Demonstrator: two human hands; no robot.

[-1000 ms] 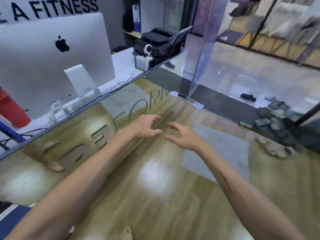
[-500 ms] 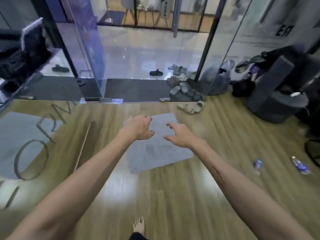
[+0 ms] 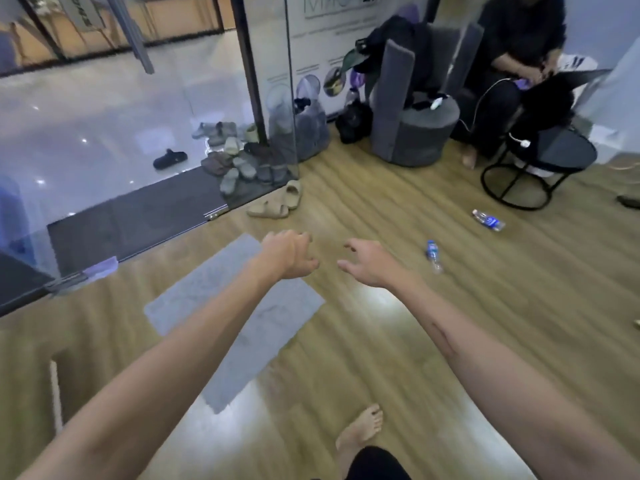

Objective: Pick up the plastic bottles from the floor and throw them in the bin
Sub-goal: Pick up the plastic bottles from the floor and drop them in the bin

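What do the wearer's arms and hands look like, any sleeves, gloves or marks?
Both arms are bare to the frame edge: no sleeves, gloves, watch or rings visible. The left hand and right hand are bare. The right forearm carries a long thin dark mark, like a scratch.

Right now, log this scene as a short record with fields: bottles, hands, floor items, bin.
bottles: near bottle and far bottle, both lying on the wooden floor
left hand: empty, fingers loosely curled
right hand: empty, fingers loosely spread
nearest to hands: near bottle, to the right of the right hand
floor items: grey mat, beige sandals, round black table
bin: not identifiable
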